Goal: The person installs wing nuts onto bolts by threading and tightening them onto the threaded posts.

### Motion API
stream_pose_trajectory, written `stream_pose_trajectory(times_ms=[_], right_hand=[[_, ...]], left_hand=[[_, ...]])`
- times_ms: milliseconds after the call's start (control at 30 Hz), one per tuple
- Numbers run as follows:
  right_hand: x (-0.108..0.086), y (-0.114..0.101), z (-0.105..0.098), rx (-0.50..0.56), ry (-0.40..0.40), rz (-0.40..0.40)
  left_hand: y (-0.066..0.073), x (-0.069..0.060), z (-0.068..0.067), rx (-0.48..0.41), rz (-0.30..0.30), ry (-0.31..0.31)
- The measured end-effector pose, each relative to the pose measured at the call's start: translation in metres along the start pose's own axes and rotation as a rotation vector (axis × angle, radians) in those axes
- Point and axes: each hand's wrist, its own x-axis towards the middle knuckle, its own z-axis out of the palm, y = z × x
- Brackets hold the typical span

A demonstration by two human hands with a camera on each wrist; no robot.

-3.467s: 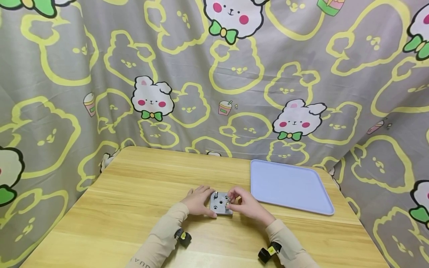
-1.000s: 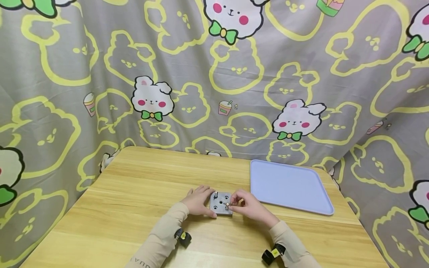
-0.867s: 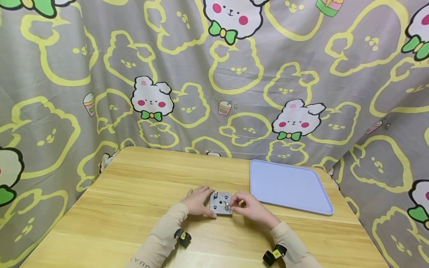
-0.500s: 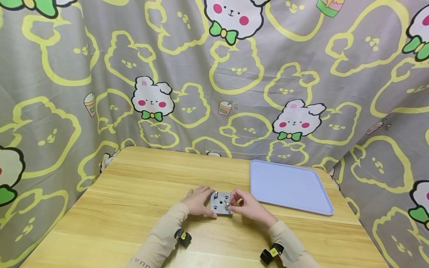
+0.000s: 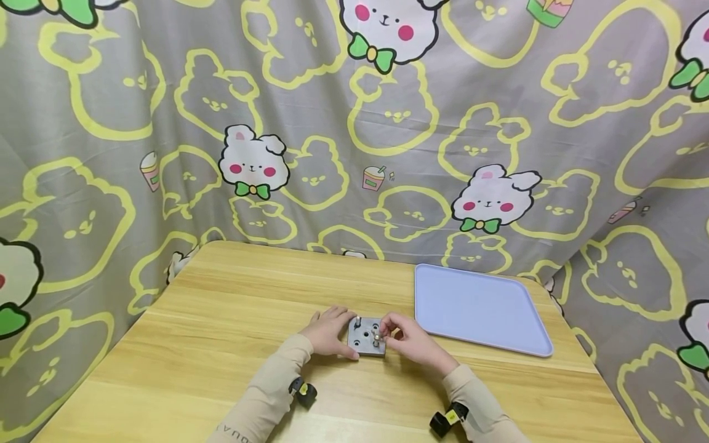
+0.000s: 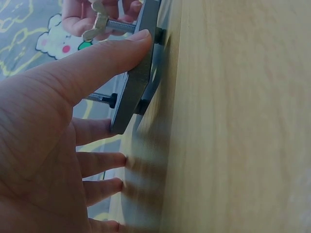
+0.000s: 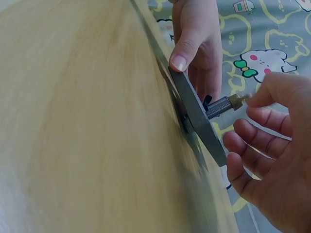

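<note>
A square grey metal plate (image 5: 359,333) with several holes stands slightly raised off the table on short black feet or bolt heads. My left hand (image 5: 328,334) holds its left side, thumb on the near edge and index finger at the far edge. A threaded bolt (image 7: 219,108) rises from the near right corner, with a brass-coloured wing nut (image 6: 100,21) at its top end. The fingertips of my right hand (image 5: 411,343) pinch the wing nut; the contact is partly hidden. Another bolt (image 5: 357,322), bare of any nut, stands at the far left corner.
A light blue tray (image 5: 479,307) lies at the back right of the wooden table (image 5: 232,295). Behind the table hangs a grey patterned curtain (image 5: 310,209). Each forearm wears a black wrist camera (image 5: 303,392).
My right hand has drawn back slightly from the wing nut and come in to it again, its fingers shifting around it. The left hand and the plate have stayed in place.
</note>
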Motion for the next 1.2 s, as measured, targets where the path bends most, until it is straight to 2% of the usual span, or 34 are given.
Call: stream_pose_trajectory(times_ms=[133, 300, 500, 867, 1000, 1200], right_hand=[[0.001, 0.0007, 0.0007, 0.021, -0.012, -0.012], [0.0026, -0.0004, 0.0016, 0.03, -0.021, 0.027], [0.0021, -0.001, 0.0016, 0.021, -0.008, 0.005], [-0.0027, -0.004, 0.0019, -0.087, 0.015, -0.046], [-0.0015, -0.0032, 0.0021, -0.065, 0.008, -0.041], [0.0018, -0.0012, 0.0023, -0.002, -0.006, 0.018]], left_hand=[[-0.0004, 0.0003, 0.0009, -0.005, -0.003, -0.002], [0.0007, -0.0005, 0.0002, -0.011, 0.0, -0.001], [0.0012, -0.0008, -0.0003, -0.011, -0.002, -0.003], [0.0008, -0.0002, -0.0004, -0.008, -0.008, -0.002], [0.0005, 0.0, -0.0002, -0.01, -0.011, -0.005], [0.0, 0.001, 0.0008, -0.012, -0.008, 0.001]])
